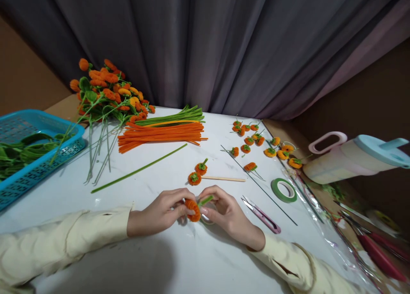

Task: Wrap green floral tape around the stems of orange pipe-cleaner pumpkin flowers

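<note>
Our left hand (165, 210) pinches a flower (193, 211); our right hand (228, 212), beside the snips (263, 216), curls at the flower's stem (206, 200), grip unclear.

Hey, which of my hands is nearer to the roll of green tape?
Your right hand. It is to the left of the green tape, with the pink snips between them; your left hand is farther left, holding the orange flower.

Grey curtain (198, 46) behind white marbled table (205, 268).
</note>
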Action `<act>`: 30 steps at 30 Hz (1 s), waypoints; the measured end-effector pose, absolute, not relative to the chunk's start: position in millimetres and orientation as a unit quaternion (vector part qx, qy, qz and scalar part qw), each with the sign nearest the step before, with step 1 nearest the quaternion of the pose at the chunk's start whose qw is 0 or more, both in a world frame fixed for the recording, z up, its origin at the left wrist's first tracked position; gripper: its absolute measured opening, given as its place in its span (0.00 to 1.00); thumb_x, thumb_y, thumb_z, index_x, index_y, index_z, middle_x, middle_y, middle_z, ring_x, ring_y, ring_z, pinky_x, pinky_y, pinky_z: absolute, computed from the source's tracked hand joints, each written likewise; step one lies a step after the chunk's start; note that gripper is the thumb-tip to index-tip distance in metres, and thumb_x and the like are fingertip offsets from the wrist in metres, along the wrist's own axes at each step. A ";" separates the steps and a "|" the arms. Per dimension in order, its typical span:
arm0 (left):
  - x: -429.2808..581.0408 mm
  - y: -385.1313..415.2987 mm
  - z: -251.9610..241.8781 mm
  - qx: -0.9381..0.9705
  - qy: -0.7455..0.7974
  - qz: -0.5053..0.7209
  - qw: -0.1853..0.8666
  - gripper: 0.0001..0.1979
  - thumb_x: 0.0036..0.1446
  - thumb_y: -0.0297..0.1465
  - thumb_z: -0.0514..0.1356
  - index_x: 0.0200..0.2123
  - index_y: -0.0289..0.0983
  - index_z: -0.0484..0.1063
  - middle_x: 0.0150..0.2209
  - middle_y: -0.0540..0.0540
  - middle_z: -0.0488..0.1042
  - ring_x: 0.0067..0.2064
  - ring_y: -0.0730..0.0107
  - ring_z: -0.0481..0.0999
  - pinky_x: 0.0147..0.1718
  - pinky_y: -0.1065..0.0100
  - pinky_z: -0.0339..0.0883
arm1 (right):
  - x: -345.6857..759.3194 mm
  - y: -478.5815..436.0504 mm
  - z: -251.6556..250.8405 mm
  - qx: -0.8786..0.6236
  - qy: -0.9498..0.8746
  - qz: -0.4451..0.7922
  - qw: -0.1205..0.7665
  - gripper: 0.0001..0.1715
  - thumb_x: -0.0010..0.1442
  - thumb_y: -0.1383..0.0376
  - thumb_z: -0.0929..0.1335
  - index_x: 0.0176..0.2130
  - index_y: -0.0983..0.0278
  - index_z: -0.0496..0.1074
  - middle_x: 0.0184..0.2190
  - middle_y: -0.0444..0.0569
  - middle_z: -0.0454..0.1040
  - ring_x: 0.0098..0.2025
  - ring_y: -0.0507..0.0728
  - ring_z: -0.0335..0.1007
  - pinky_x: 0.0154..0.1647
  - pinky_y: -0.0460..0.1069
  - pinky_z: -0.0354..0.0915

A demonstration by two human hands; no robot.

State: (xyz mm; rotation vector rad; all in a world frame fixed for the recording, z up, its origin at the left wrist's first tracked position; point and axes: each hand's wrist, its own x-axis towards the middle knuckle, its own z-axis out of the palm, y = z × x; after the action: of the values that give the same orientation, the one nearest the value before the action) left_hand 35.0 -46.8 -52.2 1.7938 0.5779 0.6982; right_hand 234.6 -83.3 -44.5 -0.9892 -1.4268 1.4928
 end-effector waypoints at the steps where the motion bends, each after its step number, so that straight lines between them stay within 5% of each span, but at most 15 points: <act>1: 35.6 -47.0 -51.9 0.723 0.255 0.278 0.579 0.11 0.64 0.34 0.53 0.35 0.33 0.68 0.28 0.48 0.71 0.24 0.77 0.71 0.24 0.74 0.68 | 234.7 -83.8 -44.8 -0.396 -0.577 0.584 0.412 0.13 0.58 0.57 0.70 0.38 0.62 0.68 0.34 0.48 0.71 0.35 0.53 0.68 0.35 0.48 0.65; 8: 39.0 -42.6 -50.7 0.586 0.246 0.231 0.736 0.18 0.58 0.45 0.59 0.35 0.33 0.67 0.25 0.51 0.69 0.24 0.78 0.67 0.23 0.74 0.65 | 237.3 -87.3 -48.4 -0.420 -0.655 0.475 0.411 0.06 0.59 0.61 0.69 0.37 0.61 0.72 0.31 0.49 0.74 0.33 0.55 0.69 0.36 0.51 0.66; 18: 36.3 -37.4 -48.7 0.597 0.246 0.173 0.744 0.21 0.56 0.47 0.60 0.34 0.33 0.66 0.26 0.49 0.70 0.22 0.79 0.65 0.21 0.75 0.62 | 237.8 -85.3 -49.1 -0.331 -0.787 0.289 0.434 0.05 0.63 0.70 0.65 0.36 0.61 0.70 0.26 0.46 0.76 0.27 0.53 0.67 0.41 0.55 0.65; 30: 37.9 -31.3 -45.4 0.567 0.264 0.107 0.773 0.21 0.53 0.47 0.61 0.33 0.33 0.67 0.25 0.50 0.69 0.20 0.79 0.65 0.18 0.75 0.61 | 243.9 -86.1 -60.1 -0.231 -0.879 0.045 0.416 0.13 0.60 0.77 0.62 0.46 0.71 0.68 0.34 0.58 0.78 0.36 0.56 0.74 0.43 0.55 0.70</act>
State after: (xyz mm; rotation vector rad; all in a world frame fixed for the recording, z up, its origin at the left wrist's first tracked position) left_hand 37.9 -31.3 -45.4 1.2290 0.5710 0.2323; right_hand 243.9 -86.1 -60.1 -0.5792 -2.2066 0.1132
